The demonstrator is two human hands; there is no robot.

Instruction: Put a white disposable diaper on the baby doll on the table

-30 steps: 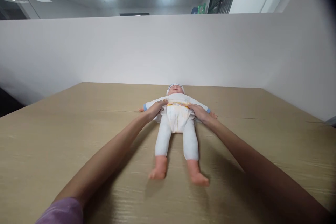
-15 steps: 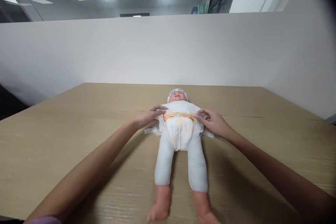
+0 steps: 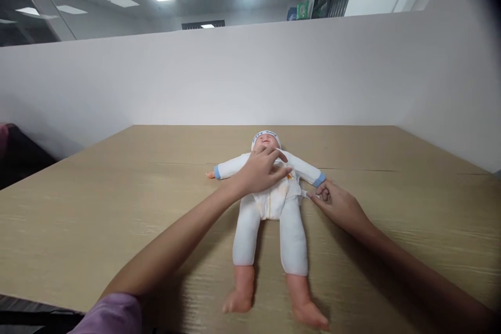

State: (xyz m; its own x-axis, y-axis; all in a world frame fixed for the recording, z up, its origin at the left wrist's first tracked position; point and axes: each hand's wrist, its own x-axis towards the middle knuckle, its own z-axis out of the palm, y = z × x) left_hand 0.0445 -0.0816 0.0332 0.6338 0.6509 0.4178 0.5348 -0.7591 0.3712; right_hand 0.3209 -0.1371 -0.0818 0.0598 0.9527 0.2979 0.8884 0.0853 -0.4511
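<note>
A baby doll (image 3: 294,237) in a white suit with blue cuffs lies on its back, feet toward me. Around its hips is a white diaper (image 3: 274,202) with an orange printed waistband, partly covered. My left hand (image 3: 263,169) rests across the doll's belly and the diaper's front, fingers spread. At the doll's side on the right, my right hand (image 3: 340,202) pinches the diaper's white fastening tab (image 3: 305,194), which is stretched outward. The doll's hand on that side is hidden behind my fingers.
The doll lies on a wide wood-grain table (image 3: 156,209). A white partition wall (image 3: 250,78) rises behind it and runs along the right side. A dark object (image 3: 27,154) stands past the table's left edge.
My left hand has moved right, from the diaper's left side onto the doll's belly. My right hand has shifted outward and down to the tab. The doll's arms now show, spread sideways.
</note>
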